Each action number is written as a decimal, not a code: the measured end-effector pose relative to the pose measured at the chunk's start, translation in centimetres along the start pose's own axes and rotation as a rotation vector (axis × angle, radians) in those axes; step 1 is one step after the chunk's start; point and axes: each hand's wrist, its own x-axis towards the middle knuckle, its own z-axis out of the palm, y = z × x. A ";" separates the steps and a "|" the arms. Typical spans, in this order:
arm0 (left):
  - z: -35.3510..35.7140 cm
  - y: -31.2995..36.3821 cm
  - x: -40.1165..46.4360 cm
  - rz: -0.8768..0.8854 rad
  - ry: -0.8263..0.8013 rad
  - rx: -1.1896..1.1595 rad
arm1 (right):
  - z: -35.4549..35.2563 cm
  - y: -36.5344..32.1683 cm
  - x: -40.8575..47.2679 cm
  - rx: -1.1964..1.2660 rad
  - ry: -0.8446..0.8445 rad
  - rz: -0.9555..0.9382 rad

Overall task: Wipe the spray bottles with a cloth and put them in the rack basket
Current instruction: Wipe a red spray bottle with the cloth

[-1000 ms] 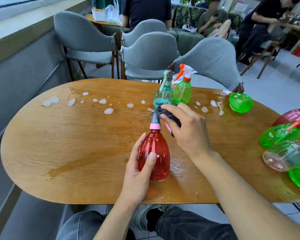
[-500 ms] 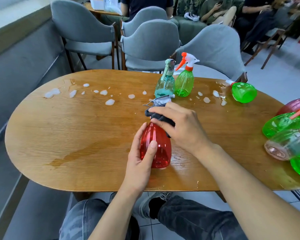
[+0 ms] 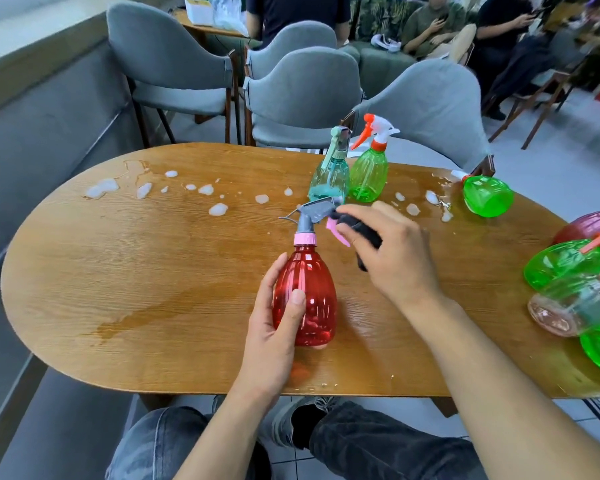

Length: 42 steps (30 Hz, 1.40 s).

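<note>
The red spray bottle [image 3: 305, 296] is gripped upright on the wooden table [image 3: 153, 289] by the left hand [image 3: 274, 327]; a dark cloth [image 3: 357, 226] is clenched in the right hand [image 3: 395, 251] beside its grey trigger head [image 3: 309, 216].

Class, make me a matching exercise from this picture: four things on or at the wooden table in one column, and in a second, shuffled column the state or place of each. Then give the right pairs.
Column one:
1. red spray bottle
2. dark cloth
3. teal spray bottle
4. green spray bottle near the far right edge

Column two:
A. lying on its side
B. gripped round its body by the left hand
C. standing upright beside a green bottle with an orange and white trigger
D. held in the right hand by the trigger head

Pairs: 1-B, 2-D, 3-C, 4-A
</note>
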 end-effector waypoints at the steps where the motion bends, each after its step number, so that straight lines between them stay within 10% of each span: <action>1: -0.1 0.0 0.0 0.004 0.003 0.004 | -0.3 0.3 0.0 -0.002 0.044 0.033; 18: 0.1 0.4 -0.3 0.006 -0.025 0.025 | -1.0 0.2 -1.6 -0.008 0.086 -0.049; 24: 0.1 0.3 -0.1 -0.006 0.014 0.016 | -1.3 -0.2 -2.1 -0.029 -0.214 -0.017; 30: 0.1 0.3 -0.2 0.001 -0.004 0.030 | -2.5 -1.2 0.9 0.005 -0.027 0.009; 36: 0.1 0.2 -0.1 0.002 0.015 -0.007 | -1.3 -1.3 -0.6 -0.068 -0.258 -0.052; 42: 0.3 -0.6 -0.5 0.041 -0.048 0.084 | -3.4 -0.2 2.8 0.031 0.003 0.072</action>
